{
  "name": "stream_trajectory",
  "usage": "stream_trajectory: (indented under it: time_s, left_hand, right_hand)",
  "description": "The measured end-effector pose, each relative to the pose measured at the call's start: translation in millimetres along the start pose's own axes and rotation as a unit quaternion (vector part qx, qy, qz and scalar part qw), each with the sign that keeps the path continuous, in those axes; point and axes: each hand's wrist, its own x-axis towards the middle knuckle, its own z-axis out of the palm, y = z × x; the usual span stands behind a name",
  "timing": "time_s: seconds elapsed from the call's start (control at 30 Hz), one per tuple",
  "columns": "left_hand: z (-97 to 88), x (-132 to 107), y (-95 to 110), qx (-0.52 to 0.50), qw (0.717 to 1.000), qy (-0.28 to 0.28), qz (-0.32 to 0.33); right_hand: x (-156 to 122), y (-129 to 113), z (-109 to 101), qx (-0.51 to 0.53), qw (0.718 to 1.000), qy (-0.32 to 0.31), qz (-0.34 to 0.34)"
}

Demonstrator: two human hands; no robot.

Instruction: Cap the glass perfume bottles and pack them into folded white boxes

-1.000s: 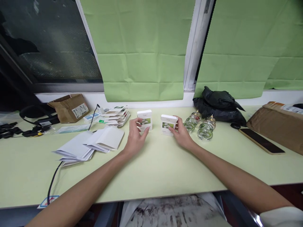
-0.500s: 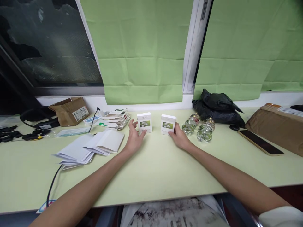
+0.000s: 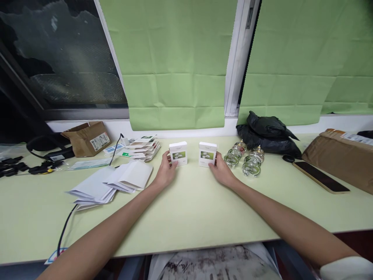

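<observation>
Two small white boxes, each with a green flower picture on its front, stand upright side by side on the pale green table, a gap between them. My left hand (image 3: 166,170) is closed round the left edge of the left white box (image 3: 178,154), thumb on its front and fingers partly hidden behind. Around the right edge of the right white box (image 3: 207,154) my right hand (image 3: 222,169) is closed in the same way, thumb at the lower front corner. Both boxes appear to rest on the tabletop.
Folded white papers (image 3: 128,175) and a stack of cards (image 3: 144,147) lie left, with an open brown carton (image 3: 87,140) behind. To the right are stacked clear jars (image 3: 252,163), black plastic bags (image 3: 268,134), a phone (image 3: 320,177) and a brown parcel (image 3: 340,159).
My left hand has closed from a loose, spread pose onto the left box. My right hand stays on the right box, and both boxes remain in place.
</observation>
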Motion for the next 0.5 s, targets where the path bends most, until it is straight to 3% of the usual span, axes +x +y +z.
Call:
stream_trajectory:
  time_s: [0.3,0.5]
  left_hand:
    - [-0.5,1,-3,-0.002,1.0,-0.004,-0.002]
    - [-0.6,1,-2,-0.005,1.0,-0.002,0.0]
  right_hand:
    - [-11,-2,-4,0.013,1.0,0.019,-0.015]
    - [-20,-12,-8,0.013,0.995,0.085,-0.051]
